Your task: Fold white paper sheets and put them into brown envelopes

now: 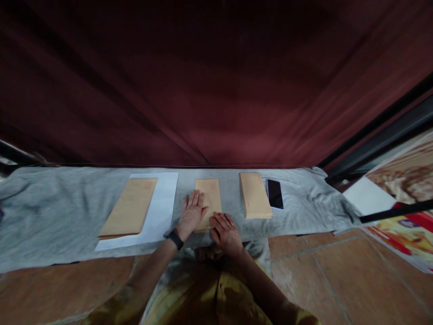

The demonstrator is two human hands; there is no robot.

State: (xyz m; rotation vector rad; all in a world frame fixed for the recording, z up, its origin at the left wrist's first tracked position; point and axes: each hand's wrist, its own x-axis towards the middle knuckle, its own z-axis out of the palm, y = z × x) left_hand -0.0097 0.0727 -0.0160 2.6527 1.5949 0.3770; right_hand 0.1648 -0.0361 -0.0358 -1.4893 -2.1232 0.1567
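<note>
A brown paper envelope (211, 192) lies lengthwise before me on a grey cloth (231, 185). My left hand (191, 212) rests flat on its left side, fingers stretched out, a dark band around the wrist. At its lower right edge, my right hand (226, 231) touches the paper with fingers extended and slightly bent. Further right sits a stack of brown envelopes (255, 195). To the left, more brown envelopes (130, 205) lie on white paper sheets (165, 198). Part of the middle envelope is hidden under my hands.
A dark phone (275, 194) lies just right of the envelope stack. Behind the cloth hangs a dark red curtain (216, 113). Black metal bars (382, 135) stand at the right, beside a printed board (406, 234). Terracotta floor tiles (338, 271) show below.
</note>
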